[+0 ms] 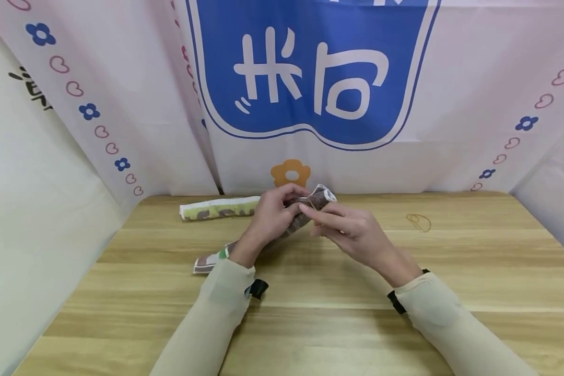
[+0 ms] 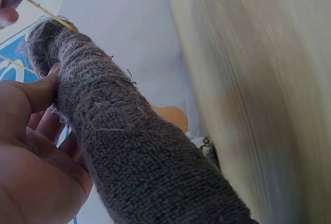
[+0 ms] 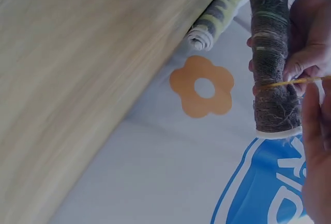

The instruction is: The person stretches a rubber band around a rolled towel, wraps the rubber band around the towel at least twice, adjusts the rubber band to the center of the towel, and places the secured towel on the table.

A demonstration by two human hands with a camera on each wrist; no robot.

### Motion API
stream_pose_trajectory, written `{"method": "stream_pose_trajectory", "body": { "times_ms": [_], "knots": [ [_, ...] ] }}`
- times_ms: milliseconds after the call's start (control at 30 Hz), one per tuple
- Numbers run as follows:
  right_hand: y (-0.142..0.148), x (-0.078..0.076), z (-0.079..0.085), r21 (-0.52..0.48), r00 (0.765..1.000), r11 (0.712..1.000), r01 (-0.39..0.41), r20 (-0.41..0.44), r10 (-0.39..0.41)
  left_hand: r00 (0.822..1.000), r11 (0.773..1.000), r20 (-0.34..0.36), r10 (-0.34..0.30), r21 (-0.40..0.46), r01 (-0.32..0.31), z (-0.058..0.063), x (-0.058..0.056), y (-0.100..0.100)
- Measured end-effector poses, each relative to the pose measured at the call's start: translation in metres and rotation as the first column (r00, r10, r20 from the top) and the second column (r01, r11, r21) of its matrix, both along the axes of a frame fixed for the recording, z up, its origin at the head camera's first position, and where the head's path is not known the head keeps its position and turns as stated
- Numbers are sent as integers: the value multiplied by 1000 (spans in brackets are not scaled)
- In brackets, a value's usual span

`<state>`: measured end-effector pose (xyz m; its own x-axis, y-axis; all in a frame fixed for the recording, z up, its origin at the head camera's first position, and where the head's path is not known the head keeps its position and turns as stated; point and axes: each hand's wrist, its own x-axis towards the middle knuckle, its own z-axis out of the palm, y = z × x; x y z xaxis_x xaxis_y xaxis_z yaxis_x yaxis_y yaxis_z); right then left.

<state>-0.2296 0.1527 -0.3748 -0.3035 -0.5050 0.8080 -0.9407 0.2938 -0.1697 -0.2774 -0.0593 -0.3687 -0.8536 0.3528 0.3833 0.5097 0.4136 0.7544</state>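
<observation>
Dark roll (image 2: 129,115): slanted through the left hand (image 1: 270,219).
Left hand: curled round it near 1 end.
Rubber band (image 3: 279,84): crossed it, stretched toward the right hand (image 1: 357,232).
Right hand: held the band, fingers bent.
Yellow-patterned roll (image 1: 221,209): lay left of the left hand.

Spreads as a wood-grained table (image 1: 329,324), bearing a yellow-patterned cloth roll (image 1: 223,208) near its back edge and a looped band (image 1: 419,223) at right
</observation>
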Motion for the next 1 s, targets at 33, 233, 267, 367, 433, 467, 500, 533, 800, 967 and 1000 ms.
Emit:
{"method": "stream_pose_trajectory", "body": {
  "times_ms": [33,233,267,367,433,467,500,533,800,967,1000],
  "knots": [
    [0,0,1,-3,999,999,38,-38,-38,1000,1000,-3,-2,-5,2,0,1,1],
    [1,2,4,-73,937,983,169,-298,-183,998,997,3,-59,-52,59,-1,7,8],
    [2,2,4,-96,916,976,194,-339,-215,997,996,5,-72,-55,72,-1,8,10],
    [2,2,5,-167,864,957,238,-414,-287,996,994,7,-91,-61,92,-1,10,13],
    [3,2,7,-194,860,954,229,-419,-292,995,993,6,-100,-60,101,0,10,14],
    [3,2,8,-195,866,956,220,-412,-284,995,993,5,-103,-58,103,0,11,14],
    [3,1,8,-191,875,960,207,-402,-269,995,993,3,-102,-58,102,0,11,14],
    [4,1,8,-179,888,964,195,-386,-251,995,993,5,-102,-54,102,0,10,13],
    [5,3,-1,-10,961,968,251,-114,-251,998,998,-4,59,-4,-59,-2,7,8],
    [-2,8,-2,110,967,961,255,-50,-251,989,990,-57,138,-12,-138,-1,6,7],
    [-3,8,-2,126,970,962,244,-53,-239,988,990,-65,139,-14,-141,-1,6,7]
  ]
}}
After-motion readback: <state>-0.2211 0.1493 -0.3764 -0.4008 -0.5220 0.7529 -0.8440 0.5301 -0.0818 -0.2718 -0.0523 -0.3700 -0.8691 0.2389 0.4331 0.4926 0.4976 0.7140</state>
